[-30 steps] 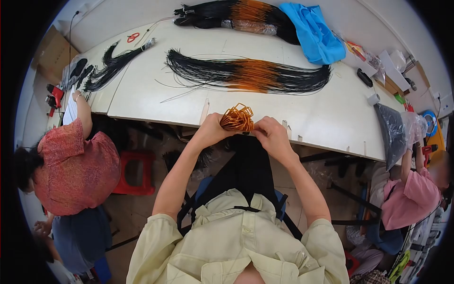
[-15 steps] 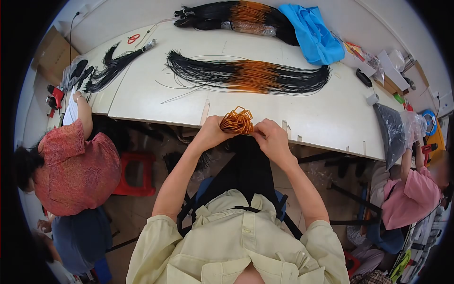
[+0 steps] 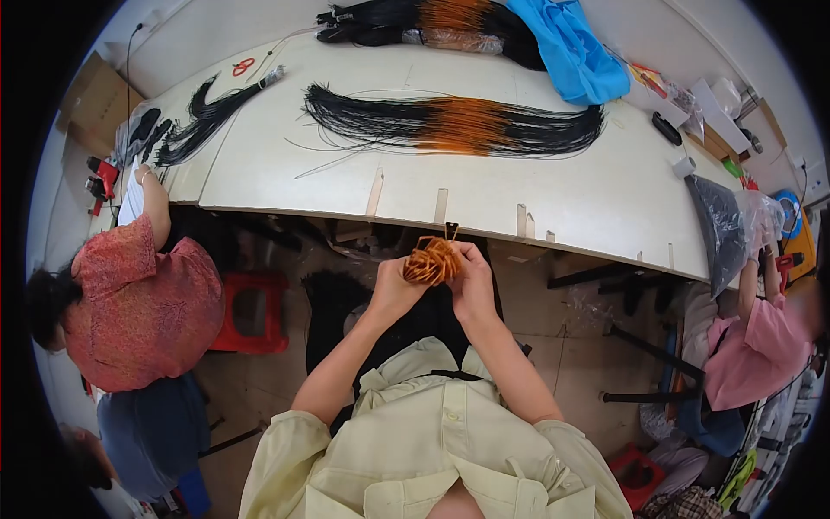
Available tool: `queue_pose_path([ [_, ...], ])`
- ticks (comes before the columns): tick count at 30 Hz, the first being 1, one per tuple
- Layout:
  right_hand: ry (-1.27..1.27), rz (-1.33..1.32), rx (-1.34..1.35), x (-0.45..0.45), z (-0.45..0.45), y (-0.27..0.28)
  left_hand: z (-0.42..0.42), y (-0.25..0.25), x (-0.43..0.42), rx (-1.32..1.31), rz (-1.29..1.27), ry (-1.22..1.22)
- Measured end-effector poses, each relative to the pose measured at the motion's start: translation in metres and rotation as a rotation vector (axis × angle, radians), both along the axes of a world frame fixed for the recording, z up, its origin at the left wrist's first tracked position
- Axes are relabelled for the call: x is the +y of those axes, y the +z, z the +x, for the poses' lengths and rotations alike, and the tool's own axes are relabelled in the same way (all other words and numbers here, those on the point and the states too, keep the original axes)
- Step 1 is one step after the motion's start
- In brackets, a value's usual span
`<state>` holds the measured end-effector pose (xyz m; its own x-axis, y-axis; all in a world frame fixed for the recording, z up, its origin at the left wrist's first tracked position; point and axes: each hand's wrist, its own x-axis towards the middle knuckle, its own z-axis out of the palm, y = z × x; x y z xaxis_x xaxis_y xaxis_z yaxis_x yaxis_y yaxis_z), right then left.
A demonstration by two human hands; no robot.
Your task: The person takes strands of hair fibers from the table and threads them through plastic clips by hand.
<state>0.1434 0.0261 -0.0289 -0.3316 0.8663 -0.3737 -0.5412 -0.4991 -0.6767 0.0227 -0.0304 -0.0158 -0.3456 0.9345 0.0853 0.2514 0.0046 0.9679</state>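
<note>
A bundle of orange-brown wires (image 3: 432,262), bent into loops at its top, is held over my lap just in front of the table edge. My left hand (image 3: 398,290) is wrapped round its left side. My right hand (image 3: 473,281) presses its curled fingers against the right side of the bundle; some fingertips are hidden behind it. Above the loops, a small black piece (image 3: 451,230) sticks up on a thin orange strand. Across the table lies a spread bundle of black wires with an orange middle (image 3: 467,125).
Further bundled black-and-orange wires (image 3: 458,16) lie at the back beside a blue cloth (image 3: 571,52). On the left are a black wire bundle (image 3: 212,121) and red-handled scissors (image 3: 244,66). A person in red (image 3: 143,303) sits left, another in pink (image 3: 761,350) right. A red stool (image 3: 255,311) stands left.
Both hands and the held bundle have come down and closer to my body, off the table edge. The right hand has closed in against the bundle. A small black piece now shows above the loops.
</note>
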Motion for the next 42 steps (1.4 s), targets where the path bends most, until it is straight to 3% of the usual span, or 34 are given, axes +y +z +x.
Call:
queue_pose_path([
  [5, 0.048, 0.063, -0.064, -0.012, 0.009, -0.013, -0.018, -0.004, 0.001, -0.236, 0.022, 0.123],
  [11, 0.070, 0.118, -0.112, -0.026, 0.014, -0.018, -0.003, 0.010, 0.027, -0.206, 0.019, 0.125],
  [20, 0.131, 0.235, -0.175, -0.020, 0.019, -0.033, 0.012, -0.003, 0.042, -0.399, -0.136, -0.032],
  [22, 0.297, 0.394, -0.440, -0.011, 0.029, -0.026, 0.017, -0.001, 0.041, -0.399, -0.056, 0.007],
  [23, 0.298, 0.404, -0.438, -0.004, 0.033, -0.011, 0.019, 0.001, 0.040, -0.399, 0.021, 0.049],
  [25, 0.115, 0.851, -0.887, 0.015, 0.041, 0.027, 0.021, 0.006, 0.041, -0.396, 0.171, 0.130],
  [28, -0.147, 1.283, -1.101, 0.079, 0.032, 0.049, 0.011, 0.028, 0.037, -0.403, 0.211, 0.118],
  [30, -0.139, 1.441, -1.224, 0.121, 0.017, 0.051, 0.001, 0.046, 0.032, -0.407, 0.247, 0.110],
  [33, -0.038, 1.564, -1.263, 0.170, -0.011, 0.041, -0.015, 0.071, 0.027, -0.359, 0.283, 0.148],
  [35, 0.119, 1.667, -1.430, 0.186, -0.023, 0.032, -0.025, 0.083, 0.023, -0.319, 0.303, 0.186],
  [42, 0.062, 1.936, -1.525, 0.188, -0.019, 0.048, -0.060, 0.094, 0.024, -0.421, 0.292, 0.191],
])
